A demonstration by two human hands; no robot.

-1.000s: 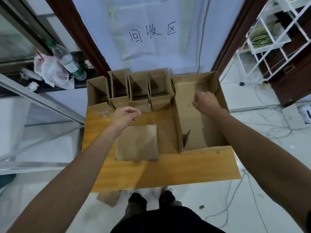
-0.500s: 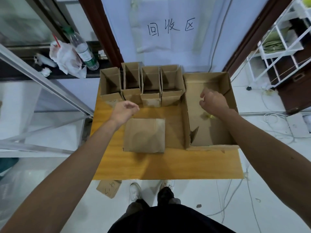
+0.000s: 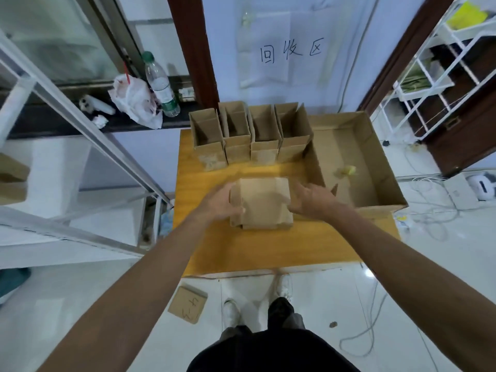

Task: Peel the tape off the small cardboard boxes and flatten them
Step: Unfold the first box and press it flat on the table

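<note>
flat box (image 3: 261, 202): we think light, bendy | our left hand (image 3: 220, 203) and right hand (image 3: 308, 201) grip its side edges | good hold

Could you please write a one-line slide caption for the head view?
Left hand and right hand hold a flat box between them at the table, before four open boxes.

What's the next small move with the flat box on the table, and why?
Probably lift the flattened box off the table and set it aside: the left hand and right hand hold its side edges, it lies folded, and four small boxes stand open behind.
</note>
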